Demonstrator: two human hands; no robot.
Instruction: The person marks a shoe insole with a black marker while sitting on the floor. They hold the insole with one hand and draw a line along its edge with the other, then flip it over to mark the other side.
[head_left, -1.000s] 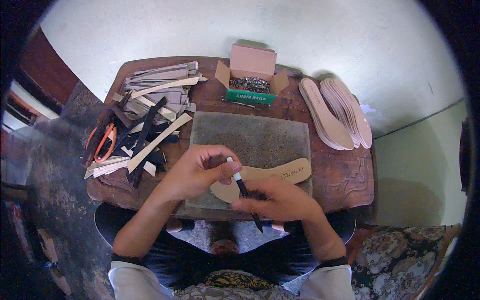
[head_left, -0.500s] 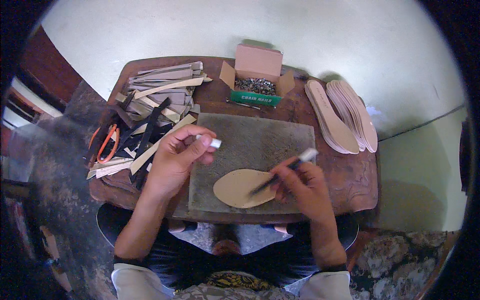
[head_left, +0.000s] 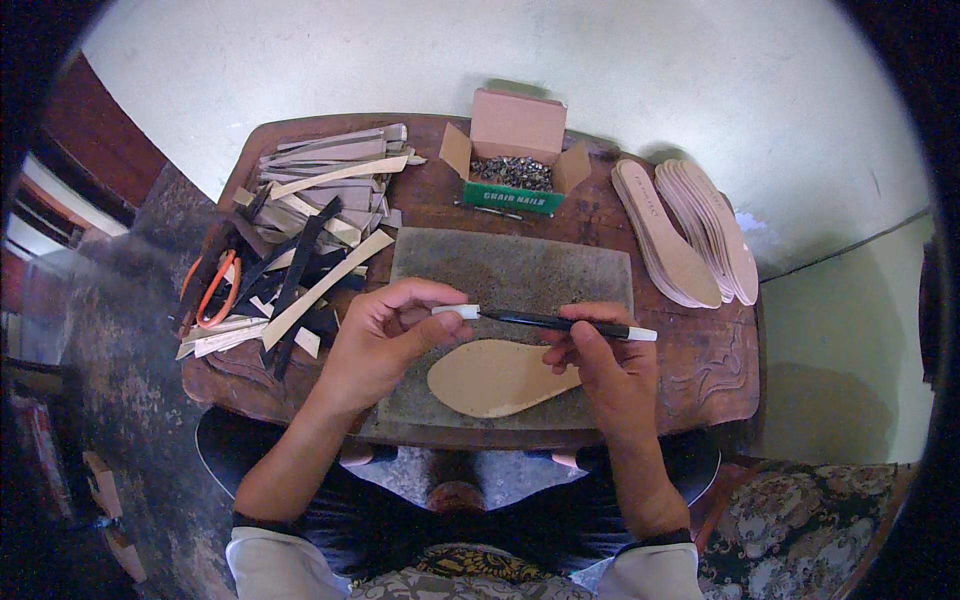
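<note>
Between thumb and fingers, my left hand (head_left: 385, 340) pinches a small white pen cap (head_left: 458, 311). My right hand (head_left: 605, 365) grips a black pen (head_left: 535, 320) with a white back end, held level. The pen's tip points left and meets the open end of the cap, or nearly so; I cannot tell if it has gone in. Below both hands a tan insole (head_left: 490, 380) lies flat on a dark grey slab (head_left: 480, 255). My right hand covers the insole's right part.
Two stacks of tan insoles (head_left: 665, 240) stand at the right of the wooden table (head_left: 715, 370). An open green box (head_left: 512, 197) of small nails sits at the back. Grey strips (head_left: 330, 150), black and cream offcuts, and orange-handled scissors (head_left: 220, 290) crowd the left side.
My right hand has lifted the pen off the insole and levelled it. My left hand has brought the cap rightward and slightly nearer, so cap and pen tip are now in line.
</note>
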